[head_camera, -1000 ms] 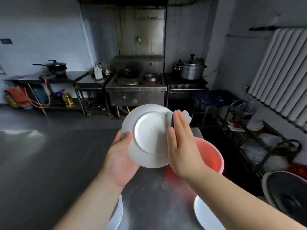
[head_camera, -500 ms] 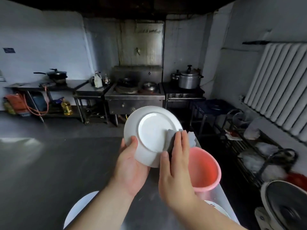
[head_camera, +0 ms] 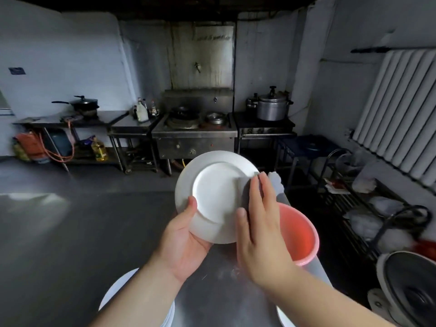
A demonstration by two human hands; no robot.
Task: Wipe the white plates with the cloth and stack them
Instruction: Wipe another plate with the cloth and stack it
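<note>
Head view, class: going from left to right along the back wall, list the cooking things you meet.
Black lidded pan → yellow oil bottle → pale plastic bottle → steel wok stove → large silver pressure cooker.

The left arm [head_camera: 141, 296] hides most of the plate stack [head_camera: 113, 293]; another plate [head_camera: 284, 318] is cut off at the bottom edge.
</note>
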